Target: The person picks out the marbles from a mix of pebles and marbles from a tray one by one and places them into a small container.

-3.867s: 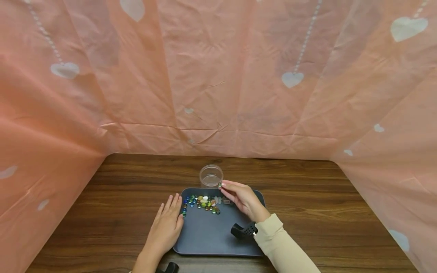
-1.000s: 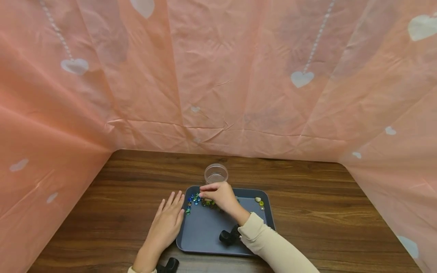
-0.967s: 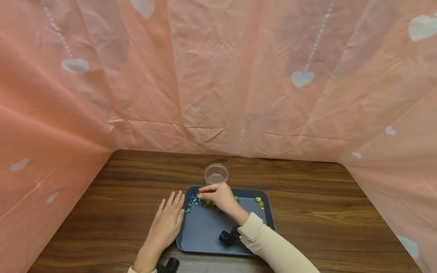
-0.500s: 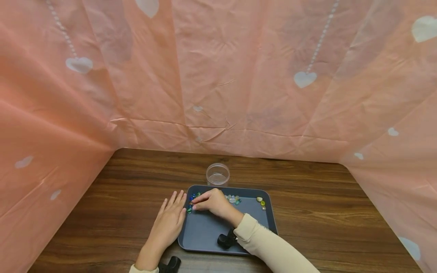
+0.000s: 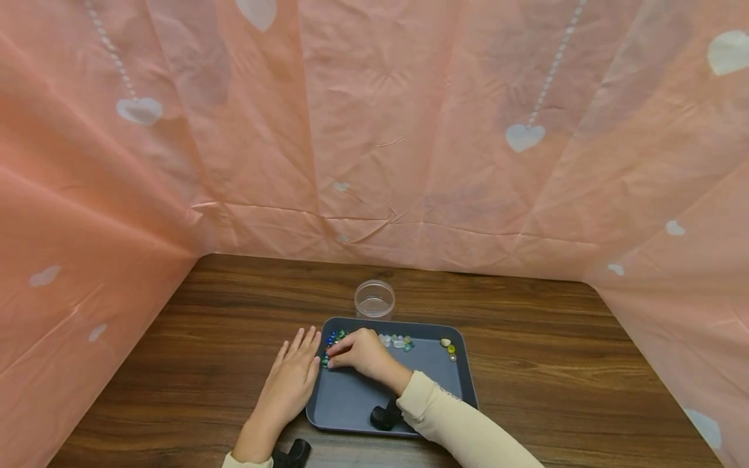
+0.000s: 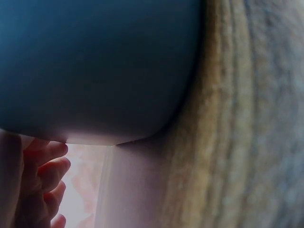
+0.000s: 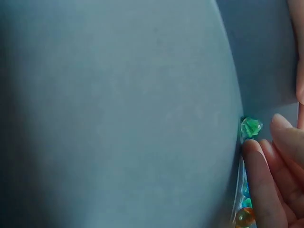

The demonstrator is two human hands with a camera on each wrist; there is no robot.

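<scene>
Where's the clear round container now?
In the head view, the clear round container stands on the table just past the far edge of the tray, beyond the right hand.

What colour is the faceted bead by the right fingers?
Green; the bead shows best in right wrist view.

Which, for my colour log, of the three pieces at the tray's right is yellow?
The middle piece: yellow, between the cream piece above and the small, duller piece below in the head view.

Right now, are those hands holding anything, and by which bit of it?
The left hand holds nothing; its fingers are straight beside the tray. The right hand is close to a green bead, but I can't tell whether it grips it.
</scene>
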